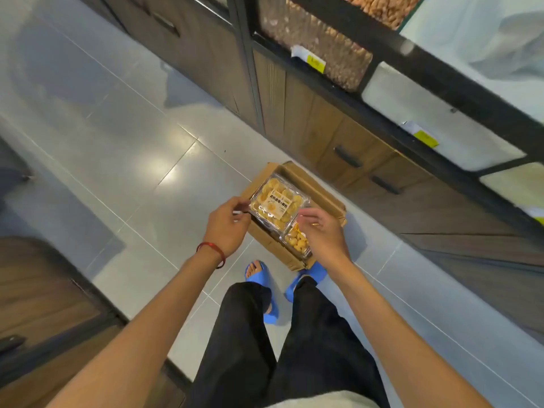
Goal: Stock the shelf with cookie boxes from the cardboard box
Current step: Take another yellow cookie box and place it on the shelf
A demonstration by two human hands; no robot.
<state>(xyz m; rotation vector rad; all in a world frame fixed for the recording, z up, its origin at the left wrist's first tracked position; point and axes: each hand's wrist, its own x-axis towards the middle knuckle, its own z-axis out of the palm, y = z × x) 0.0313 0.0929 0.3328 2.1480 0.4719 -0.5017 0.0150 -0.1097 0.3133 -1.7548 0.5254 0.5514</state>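
Observation:
An open cardboard box (pixel 318 191) stands on the floor in front of my feet. Above it is a clear plastic cookie box (pixel 276 203) with a yellow and white label, full of round yellow cookies. My left hand (pixel 228 228) pinches its left edge with the fingertips. My right hand (pixel 322 234) is at its right corner with fingers loosely curled; whether it grips the box I cannot tell. A second cookie box (pixel 297 241) lies in the cardboard box, partly hidden by my right hand.
A dark-framed shelf unit (pixel 412 83) with clear bins of nuts and yellow price tags runs along the right, wooden drawers (pixel 353 154) below it. Grey tiled floor (pixel 132 160) spreads to the left. Another wooden cabinet (pixel 44 304) stands at the lower left.

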